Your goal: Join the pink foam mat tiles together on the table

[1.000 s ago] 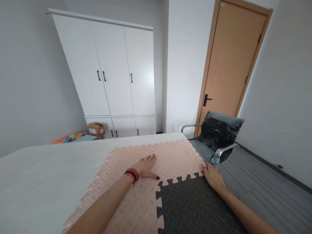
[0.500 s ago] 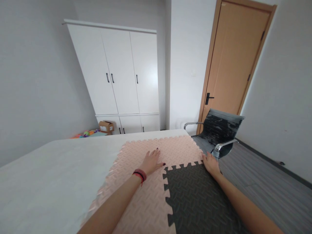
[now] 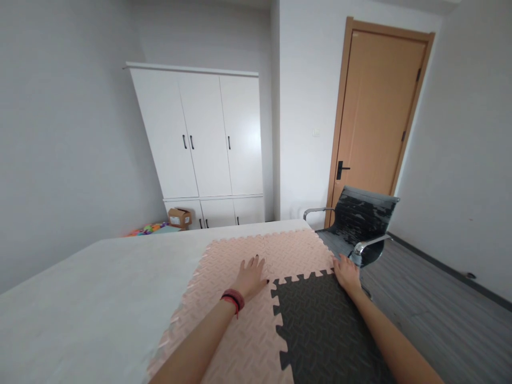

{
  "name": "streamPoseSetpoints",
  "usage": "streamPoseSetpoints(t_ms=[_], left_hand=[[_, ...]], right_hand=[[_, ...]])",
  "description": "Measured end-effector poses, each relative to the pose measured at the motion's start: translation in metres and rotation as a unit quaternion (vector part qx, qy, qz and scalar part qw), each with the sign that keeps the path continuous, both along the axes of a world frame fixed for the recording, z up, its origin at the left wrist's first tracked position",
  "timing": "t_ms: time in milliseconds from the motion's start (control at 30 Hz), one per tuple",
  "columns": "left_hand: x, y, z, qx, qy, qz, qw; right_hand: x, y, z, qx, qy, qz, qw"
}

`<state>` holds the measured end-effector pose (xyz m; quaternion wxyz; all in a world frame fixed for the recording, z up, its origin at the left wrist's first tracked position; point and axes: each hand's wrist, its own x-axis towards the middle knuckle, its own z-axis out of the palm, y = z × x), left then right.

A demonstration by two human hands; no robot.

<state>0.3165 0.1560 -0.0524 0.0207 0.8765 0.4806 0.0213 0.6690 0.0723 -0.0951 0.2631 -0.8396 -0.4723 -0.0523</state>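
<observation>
Both your hands lay flat on the foam mats, gripping nothing.

Your left hand (image 3: 252,276) was spread wide, palm down on the pink mats (image 3: 240,320), just left of the toothed seam where the dark mat (image 3: 320,330) locked in; a red band (image 3: 233,300) sat on that wrist. Your right hand (image 3: 347,273) rested open at the dark mat's far right corner, fingers on the joint with the pink one beyond it. The mats covered the right end of the white table (image 3: 88,304). Past the dark mat's right edge stood an office chair (image 3: 360,224), with the wooden door (image 3: 376,117) behind it; the white wardrobe (image 3: 208,138) stood far beyond the mats.
</observation>
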Motion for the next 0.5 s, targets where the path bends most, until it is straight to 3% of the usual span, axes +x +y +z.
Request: streamPoseSetpoints(t_ms=[233,500], left_hand=[[-0.003,-0.006,-0.011,-0.029,-0.021,0.030,0.999],[-0.059,0.002,0.006,-0.066,-0.038,0.071,0.995]], right_hand=[[0.001,0.000,-0.002,0.003,-0.002,0.008,1.000],[0.004,0.001,-0.005,0.013,0.006,0.013,1.000]])
